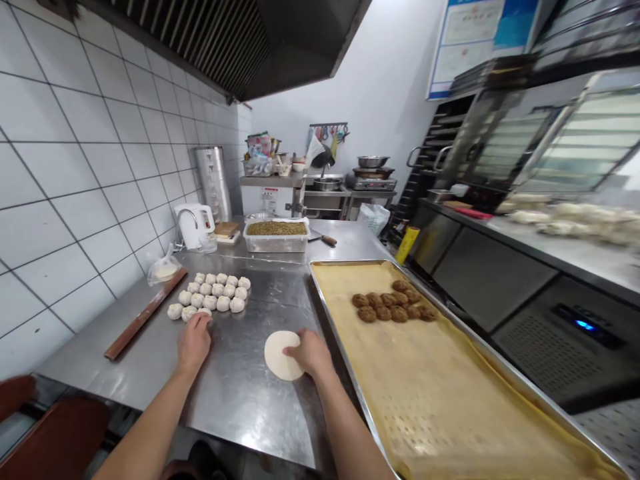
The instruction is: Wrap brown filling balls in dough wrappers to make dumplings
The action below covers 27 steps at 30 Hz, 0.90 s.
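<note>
Flat on the steel table lies a round, rolled-out dough wrapper [281, 356]. My right hand [311, 353] grips its right edge, thumb on top and fingers beneath. My left hand [195, 341] is at the front row of a cluster of pale dough balls [217, 290]. Its fingers are closed around one dough ball [204, 311], which they partly cover. A wooden rolling pin [145, 317] lies to the left of the balls.
On the right, a large lined tray [370, 360] holds several brown filling balls [393, 305]. Behind stand a tub of chopped filling [278, 237], a knife [327, 239] and a white kettle [195, 227]. A plastic bag [165, 269] sits by the tiled wall.
</note>
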Each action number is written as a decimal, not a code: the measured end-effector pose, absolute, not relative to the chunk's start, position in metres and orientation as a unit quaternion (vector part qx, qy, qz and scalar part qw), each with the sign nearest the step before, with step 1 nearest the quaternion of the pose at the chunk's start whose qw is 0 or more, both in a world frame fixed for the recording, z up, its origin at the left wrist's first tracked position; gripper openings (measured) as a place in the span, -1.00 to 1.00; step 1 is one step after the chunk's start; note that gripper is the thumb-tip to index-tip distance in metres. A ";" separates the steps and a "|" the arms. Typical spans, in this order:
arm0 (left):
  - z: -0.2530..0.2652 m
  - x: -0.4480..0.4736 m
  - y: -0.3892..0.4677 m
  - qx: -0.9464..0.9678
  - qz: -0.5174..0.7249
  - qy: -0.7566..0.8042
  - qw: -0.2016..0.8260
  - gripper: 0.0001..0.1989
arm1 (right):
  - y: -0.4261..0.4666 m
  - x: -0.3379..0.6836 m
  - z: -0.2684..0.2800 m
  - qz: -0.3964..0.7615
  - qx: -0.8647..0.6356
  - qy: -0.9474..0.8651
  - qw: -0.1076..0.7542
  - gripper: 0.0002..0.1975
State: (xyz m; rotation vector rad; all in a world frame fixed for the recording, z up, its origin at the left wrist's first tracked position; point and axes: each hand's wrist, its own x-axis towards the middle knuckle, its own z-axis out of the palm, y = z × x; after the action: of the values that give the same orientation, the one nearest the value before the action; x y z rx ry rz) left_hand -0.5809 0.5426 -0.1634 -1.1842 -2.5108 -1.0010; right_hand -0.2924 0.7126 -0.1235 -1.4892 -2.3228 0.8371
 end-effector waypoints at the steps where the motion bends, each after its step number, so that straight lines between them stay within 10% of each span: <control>1: -0.163 -0.581 0.542 -0.404 -0.344 -0.843 0.086 -0.66 | 0.706 -0.287 -0.123 0.310 -0.500 -0.800 0.118 -0.61; 8: -0.159 -0.553 0.531 -0.385 -0.393 -0.835 -0.023 -0.71 | 0.629 -0.228 -0.131 0.437 -0.414 -0.775 0.194 -0.93; 27: -0.130 -0.310 0.487 -0.532 -0.425 -0.698 -0.221 -0.69 | 0.584 -0.154 -0.156 0.697 -0.339 -0.543 0.324 -0.52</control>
State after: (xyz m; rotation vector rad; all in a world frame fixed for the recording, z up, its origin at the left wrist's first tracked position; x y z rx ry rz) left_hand -0.3104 0.4873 -0.1305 -1.9565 -2.5680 -1.5619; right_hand -0.1541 0.5835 -0.1564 -0.8901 -1.4245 1.8280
